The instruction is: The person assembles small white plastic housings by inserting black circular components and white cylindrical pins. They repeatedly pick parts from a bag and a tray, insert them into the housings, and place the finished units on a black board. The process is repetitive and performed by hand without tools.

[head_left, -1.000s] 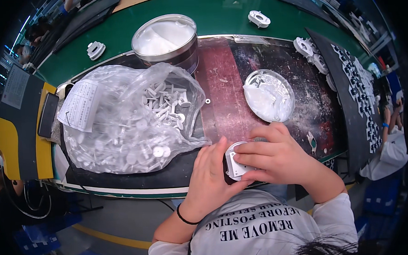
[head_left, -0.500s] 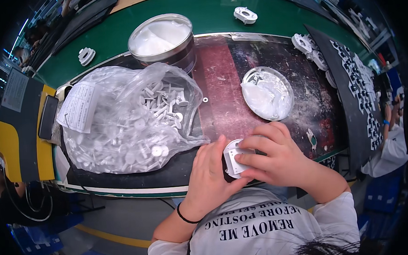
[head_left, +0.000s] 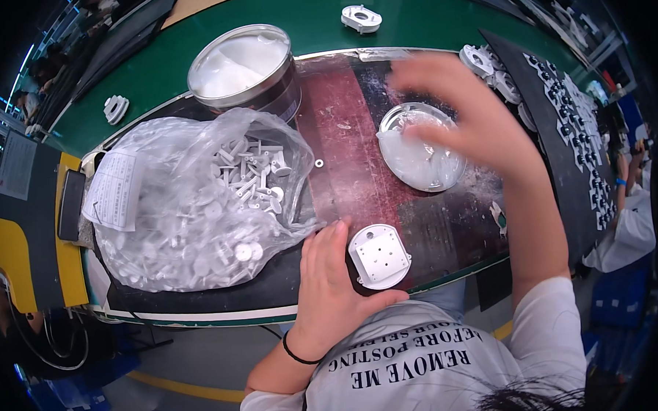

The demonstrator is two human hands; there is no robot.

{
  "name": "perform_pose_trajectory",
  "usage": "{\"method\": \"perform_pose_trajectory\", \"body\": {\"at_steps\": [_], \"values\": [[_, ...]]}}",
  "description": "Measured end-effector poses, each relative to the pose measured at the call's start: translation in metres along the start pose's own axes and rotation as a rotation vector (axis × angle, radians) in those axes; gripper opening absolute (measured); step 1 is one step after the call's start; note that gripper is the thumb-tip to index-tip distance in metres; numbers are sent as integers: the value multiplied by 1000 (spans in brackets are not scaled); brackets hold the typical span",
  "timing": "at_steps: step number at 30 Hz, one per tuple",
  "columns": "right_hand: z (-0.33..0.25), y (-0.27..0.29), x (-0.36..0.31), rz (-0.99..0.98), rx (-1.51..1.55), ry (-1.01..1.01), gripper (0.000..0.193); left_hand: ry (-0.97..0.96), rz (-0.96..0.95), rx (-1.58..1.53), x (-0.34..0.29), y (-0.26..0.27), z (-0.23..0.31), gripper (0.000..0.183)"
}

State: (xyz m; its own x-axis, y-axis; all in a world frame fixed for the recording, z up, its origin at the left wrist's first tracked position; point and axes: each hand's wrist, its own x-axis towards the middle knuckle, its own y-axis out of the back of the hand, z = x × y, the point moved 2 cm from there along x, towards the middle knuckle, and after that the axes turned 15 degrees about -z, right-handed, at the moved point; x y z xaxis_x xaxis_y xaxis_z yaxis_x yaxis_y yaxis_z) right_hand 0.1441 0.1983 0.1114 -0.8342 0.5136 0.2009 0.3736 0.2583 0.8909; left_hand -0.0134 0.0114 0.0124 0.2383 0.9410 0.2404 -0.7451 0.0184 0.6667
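Observation:
A white plastic housing [head_left: 380,256] with rounded ends, a raised square plate and small holes lies at the table's front edge. My left hand [head_left: 332,279] is open around its left side, fingers stretched out and thumb reaching below its lower edge. Up and to the right, my right hand [head_left: 472,111] hangs over a round metal lid [head_left: 410,181] that holds a clear film and whitish grease-like stuff. Motion blurs this hand, but its thumb and fingers are apart and nothing shows between them.
A clear bag [head_left: 175,212] of white plastic pins fills the left, before a metal tin [head_left: 283,90] with white contents. A small white ring [head_left: 319,163] lies mid-table. More white housings [head_left: 361,18] sit on the green surface. At right, a black board [head_left: 546,137] bears several small parts.
My right hand has left the white housing and swung up and right over the metal lid. My left hand stays beside the housing, which now shows its full top.

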Motion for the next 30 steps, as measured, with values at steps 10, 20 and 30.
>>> {"method": "perform_pose_trajectory", "body": {"at_steps": [10,20,30], "values": [[200,-35,142,38,103,-543,103,132,-125,-138,14,12,5,104],[191,-61,199,-17,-59,-653,73,63,-74,-111,6,9,-2,116],[177,9,52,-99,-407,-736,71,-41,63,-61,-8,18,-1,66]]}}
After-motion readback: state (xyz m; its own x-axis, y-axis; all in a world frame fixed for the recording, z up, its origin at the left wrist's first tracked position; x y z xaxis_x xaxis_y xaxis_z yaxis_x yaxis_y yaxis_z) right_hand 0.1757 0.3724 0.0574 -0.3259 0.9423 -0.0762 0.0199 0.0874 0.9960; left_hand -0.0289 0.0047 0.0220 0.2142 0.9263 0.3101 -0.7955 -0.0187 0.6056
